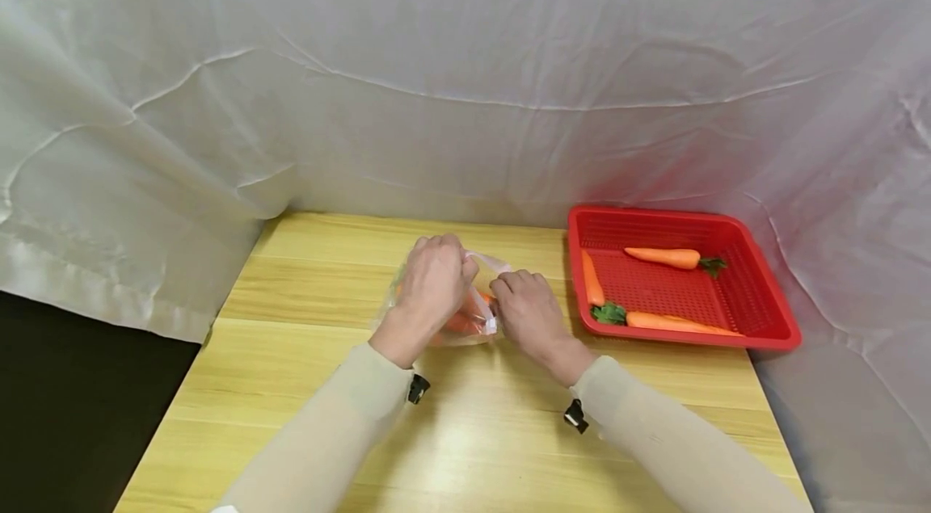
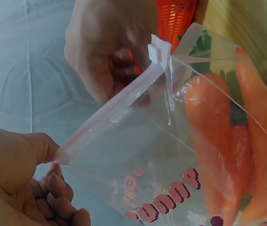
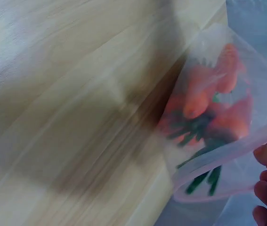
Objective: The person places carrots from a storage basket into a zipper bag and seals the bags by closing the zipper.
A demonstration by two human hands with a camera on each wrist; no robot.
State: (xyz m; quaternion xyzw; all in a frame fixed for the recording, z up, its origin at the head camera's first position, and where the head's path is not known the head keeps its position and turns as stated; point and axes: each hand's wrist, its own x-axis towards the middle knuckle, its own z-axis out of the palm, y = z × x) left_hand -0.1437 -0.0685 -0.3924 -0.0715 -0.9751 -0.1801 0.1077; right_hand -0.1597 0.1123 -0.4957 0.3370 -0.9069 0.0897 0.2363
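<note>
A clear zip bag [image 2: 105, 146] with a pink strip along its mouth and dark red lettering holds several carrots [image 2: 211, 117] with green tops. My left hand [image 1: 434, 280] pinches one end of the strip between thumb and bent forefinger. At the other side of the mouth, my right hand [image 1: 533, 315] has its fingers curled at the bag's edge, gripping it. A white slider [image 2: 159, 51] sits at a corner of the strip. In the right wrist view the mouth stands parted, two pink edges bowing away from each other.
To the right, a red plastic basket [image 1: 756, 275] contains three carrots, one upper [image 1: 663, 257], one at the left wall [image 1: 592, 279] and one along the front [image 1: 676, 322]. Grey cloth [image 1: 436, 77] hangs behind the wooden table [image 1: 465, 448] and at both sides.
</note>
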